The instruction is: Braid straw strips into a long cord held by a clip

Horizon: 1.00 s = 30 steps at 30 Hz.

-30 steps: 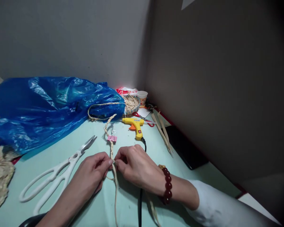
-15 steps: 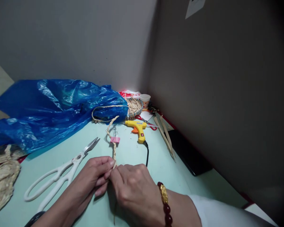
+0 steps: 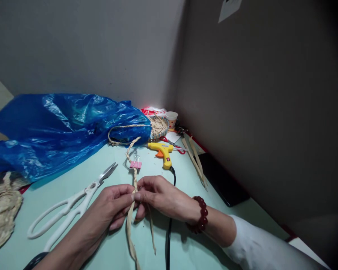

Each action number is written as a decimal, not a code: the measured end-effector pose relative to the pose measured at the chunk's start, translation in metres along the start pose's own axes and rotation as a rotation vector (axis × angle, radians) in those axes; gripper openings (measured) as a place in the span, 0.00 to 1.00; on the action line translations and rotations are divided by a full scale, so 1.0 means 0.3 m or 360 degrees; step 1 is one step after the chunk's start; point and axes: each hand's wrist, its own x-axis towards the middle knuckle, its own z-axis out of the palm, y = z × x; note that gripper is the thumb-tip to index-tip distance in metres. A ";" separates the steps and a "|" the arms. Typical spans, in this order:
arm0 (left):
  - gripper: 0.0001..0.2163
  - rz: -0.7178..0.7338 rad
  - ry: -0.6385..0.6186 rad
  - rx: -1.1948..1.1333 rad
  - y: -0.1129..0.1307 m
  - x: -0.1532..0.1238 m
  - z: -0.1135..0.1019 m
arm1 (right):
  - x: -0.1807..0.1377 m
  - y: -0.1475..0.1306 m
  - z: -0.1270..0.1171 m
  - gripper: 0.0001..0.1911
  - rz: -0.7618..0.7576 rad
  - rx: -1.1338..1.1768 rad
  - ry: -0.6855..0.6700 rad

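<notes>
Head view: one narrow braid (image 3: 135, 174) of pale plant fibre, on or just above a pale green tabletop (image 3: 53, 187), nipped by a pink binder clip (image 3: 135, 165) beyond the fingertips. Left hand (image 3: 116, 204) and right hand (image 3: 160, 197) — both pinched narrow, thumbs against fingers, tips meeting at the braid's near end. Loose strands (image 3: 130, 228) trailing below. Handling, by judgement: very light, soft, pliable, barely slippery; single strands possibly prone to splitting. Best hold — at the junction of plait and loose strands. Containers: one crumpled blue plastic bag (image 3: 59, 120), contents not distinguishable; one shallow basket (image 3: 165, 131), patterned rim, pale fibre strips inside; one paper cup (image 3: 171, 119) just beside, contents impossible to tell.
</notes>
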 end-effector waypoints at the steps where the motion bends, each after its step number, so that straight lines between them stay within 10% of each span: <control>1: 0.15 -0.0005 0.0016 0.0048 0.000 0.002 -0.001 | 0.002 0.003 -0.001 0.12 0.0027 0.0055 -0.0044; 16: 0.17 0.0191 0.0129 0.1024 -0.008 -0.014 -0.060 | 0.000 0.021 0.022 0.09 -0.0162 -0.0436 0.0500; 30: 0.04 0.0583 0.0507 0.1483 -0.095 -0.046 0.085 | 0.007 0.023 0.024 0.07 -0.0083 -0.0134 0.0485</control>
